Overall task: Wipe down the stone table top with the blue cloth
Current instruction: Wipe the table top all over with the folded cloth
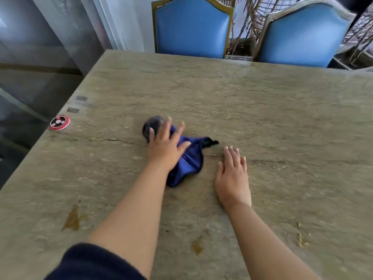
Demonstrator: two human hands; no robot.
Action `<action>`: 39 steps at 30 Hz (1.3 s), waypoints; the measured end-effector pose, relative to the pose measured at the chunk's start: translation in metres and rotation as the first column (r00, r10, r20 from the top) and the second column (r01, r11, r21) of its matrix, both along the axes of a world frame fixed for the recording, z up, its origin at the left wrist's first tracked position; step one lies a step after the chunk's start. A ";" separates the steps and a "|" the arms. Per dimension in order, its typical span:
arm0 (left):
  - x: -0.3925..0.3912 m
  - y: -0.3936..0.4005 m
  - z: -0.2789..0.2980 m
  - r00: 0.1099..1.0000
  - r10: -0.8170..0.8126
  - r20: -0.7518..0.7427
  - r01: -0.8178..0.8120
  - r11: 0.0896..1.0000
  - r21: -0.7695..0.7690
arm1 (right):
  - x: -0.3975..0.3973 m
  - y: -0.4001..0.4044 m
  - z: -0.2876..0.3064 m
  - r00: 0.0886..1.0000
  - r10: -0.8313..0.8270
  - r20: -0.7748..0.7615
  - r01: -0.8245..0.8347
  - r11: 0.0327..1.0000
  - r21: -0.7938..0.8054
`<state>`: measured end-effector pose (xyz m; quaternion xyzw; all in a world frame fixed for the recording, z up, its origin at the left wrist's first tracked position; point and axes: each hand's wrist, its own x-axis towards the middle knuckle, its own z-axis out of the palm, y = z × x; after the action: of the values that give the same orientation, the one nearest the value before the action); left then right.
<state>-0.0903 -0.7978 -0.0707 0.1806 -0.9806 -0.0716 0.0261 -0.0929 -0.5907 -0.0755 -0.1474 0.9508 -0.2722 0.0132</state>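
Note:
The stone table top [262,110] fills most of the view, beige-grey with cracks and veins. A crumpled dark blue cloth [189,160] lies near its middle. My left hand [166,145] lies on top of the cloth with spread, straight fingers pressing it onto the stone. My right hand [233,174] rests flat on the bare stone just right of the cloth, fingers straight and together, not touching the cloth. Part of the cloth is hidden under my left palm.
Brownish stains [73,218] mark the near left of the table, a smaller stain [196,246] sits near the front, and yellow crumbs [301,238] lie at the near right. A round red call button [59,122] sits at the left edge. Two blue chairs [191,27] stand behind.

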 end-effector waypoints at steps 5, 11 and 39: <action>0.010 0.008 0.008 0.944 0.325 0.059 -0.325 0.946 -0.005 | 0.004 -0.003 0.004 0.999 0.012 -0.037 -0.007 0.990 0.139; 0.035 0.048 0.006 0.986 -0.164 0.005 0.163 0.982 0.090 | 0.015 -0.042 0.012 0.992 -0.071 0.108 0.040 0.964 0.264; 0.117 -0.176 -0.004 0.698 0.714 -0.047 -0.712 0.700 0.063 | 0.070 -0.170 0.007 0.988 0.147 0.053 -0.156 0.949 0.273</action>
<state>0.0267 -0.9742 -0.0749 0.5439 -0.8312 -0.0815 0.0811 -0.0234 -0.7603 -0.0687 -0.2123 0.9650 -0.1373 0.0698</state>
